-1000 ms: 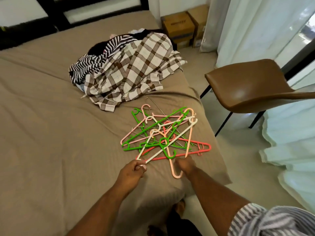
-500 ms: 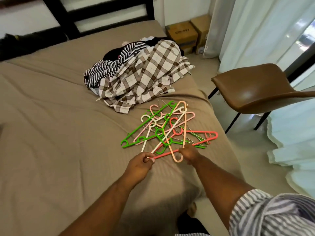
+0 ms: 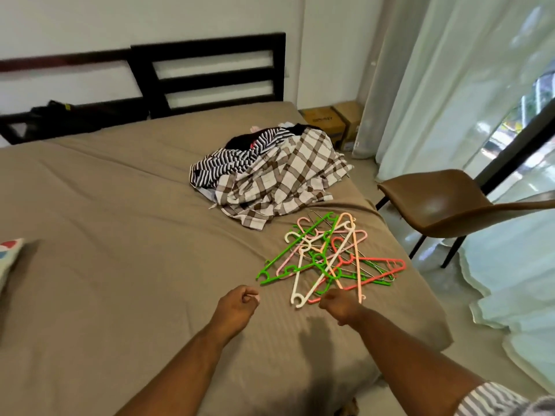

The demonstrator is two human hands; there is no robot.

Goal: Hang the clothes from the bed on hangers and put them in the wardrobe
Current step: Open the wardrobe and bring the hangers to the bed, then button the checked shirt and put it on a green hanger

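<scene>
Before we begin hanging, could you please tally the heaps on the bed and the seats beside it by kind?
Heap of checked, striped and black clothes: 1
Tangle of multicoloured plastic and wire hangers: 1
Brown moulded chair with black legs: 1
Total: 3

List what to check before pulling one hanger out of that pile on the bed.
1. Left hand free: ok, curled, holds nothing, clear of the hangers.
2. Right hand grip: cannot tell, a fist at the pile's near edge.
3. Hangers loose from each other: not ok, crossed and interlocked in one pile.
4. Clothes at hand: ok, heaped on the bed just beyond the hangers.
5. Wardrobe located: cannot tell, not in view.
</scene>
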